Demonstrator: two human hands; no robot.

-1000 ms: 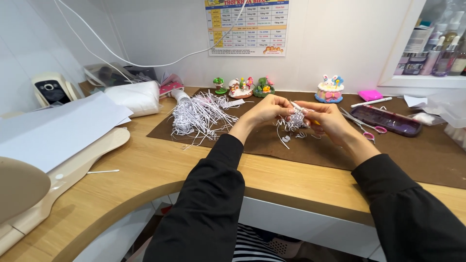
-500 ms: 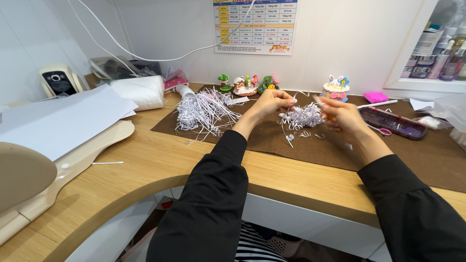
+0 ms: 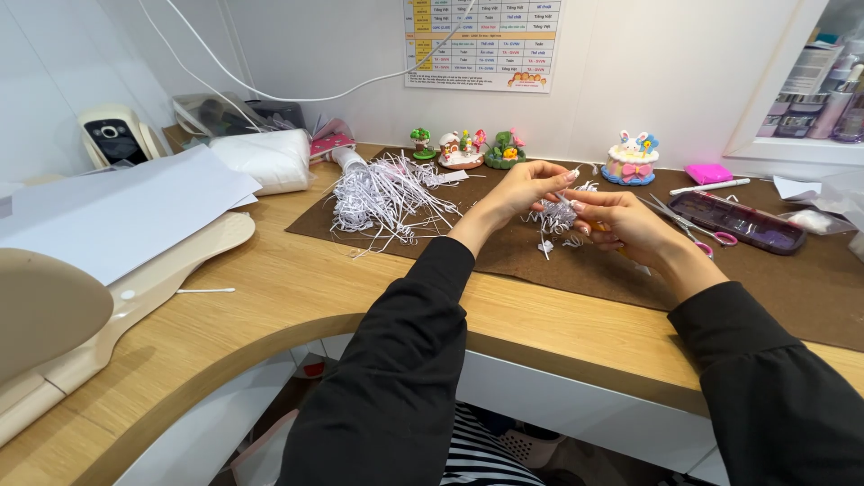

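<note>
A loose pile of paper strips (image 3: pixel 382 193) lies on the brown mat (image 3: pixel 504 256) toward its left edge, with small figurines (image 3: pixel 463 148) along the back edge and scissors (image 3: pixel 688 225) beside a dark tray (image 3: pixel 742 220) toward the right. Over the mat's middle, the left hand (image 3: pixel 522 189) and right hand (image 3: pixel 616 220) both pinch a small white bundle of strips (image 3: pixel 558 216), crinkled, ends sticking out. The mat's front edge and the wooden desk (image 3: pixel 297 297) before it lie bare.

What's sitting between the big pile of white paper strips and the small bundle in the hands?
In the head view, only the left hand and bare brown mat separate the paper-strip pile from the small bundle.
</note>
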